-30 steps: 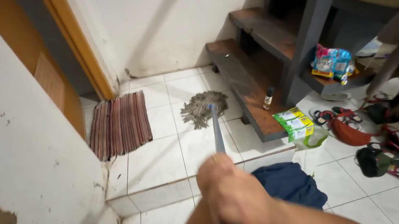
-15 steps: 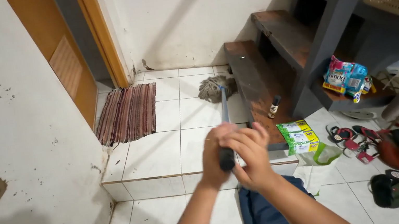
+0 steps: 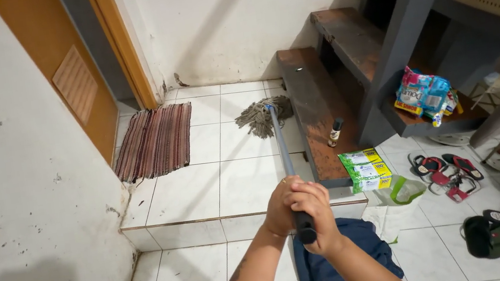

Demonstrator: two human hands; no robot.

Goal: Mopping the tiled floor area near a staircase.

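We're inside a home, in a tiled entry landing by the stairs. Far left stands an orange wooden door (image 3: 80, 86) with a striped doormat (image 3: 156, 140) before it. On the right, dark wooden stair steps (image 3: 324, 103) climb away, and sandals and slippers (image 3: 446, 169) lie scattered on the white tile floor (image 3: 173, 198) near right.

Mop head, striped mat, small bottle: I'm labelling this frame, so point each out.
mop head (image 3: 263, 115), head view, middle of the strands
striped mat (image 3: 154, 140), head view, centre
small bottle (image 3: 335, 132), head view, its body
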